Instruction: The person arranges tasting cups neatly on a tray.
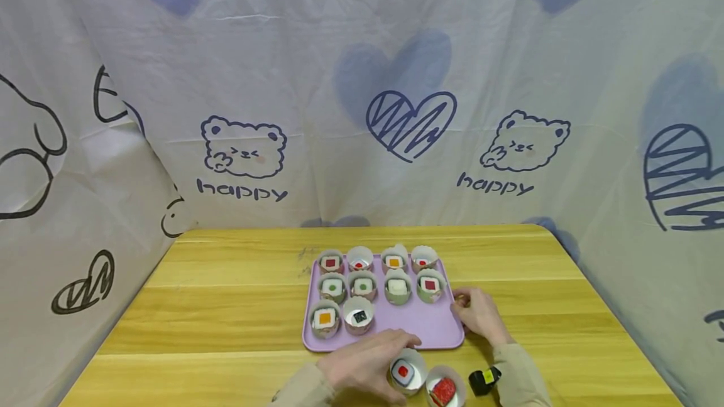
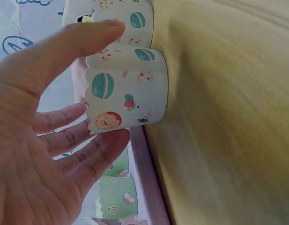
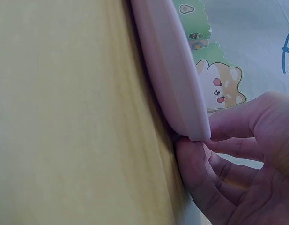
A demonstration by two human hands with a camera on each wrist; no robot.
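My left hand (image 1: 364, 363) spans a paper cup (image 2: 130, 93) printed with macarons and a doughnut. Its thumb lies along one side and its fingers along the other, loosely spread. Inside that cup sits a toy sushi roll (image 1: 403, 372) with a red centre. Beside it, a second paper cup (image 1: 462, 388) contains a red-topped piece (image 1: 442, 390). My right hand (image 1: 479, 314) pinches the right rim of the pink-purple tray (image 3: 172, 70) between thumb and fingers. On the tray, several paper cups (image 1: 398, 295) hold sushi-like pieces in rows.
A small black object with a yellow mark (image 1: 484, 380) lies near my right forearm. The wooden table (image 1: 215, 306) carries the tray, and a printed cloth (image 1: 328, 143) hangs behind it and at both sides.
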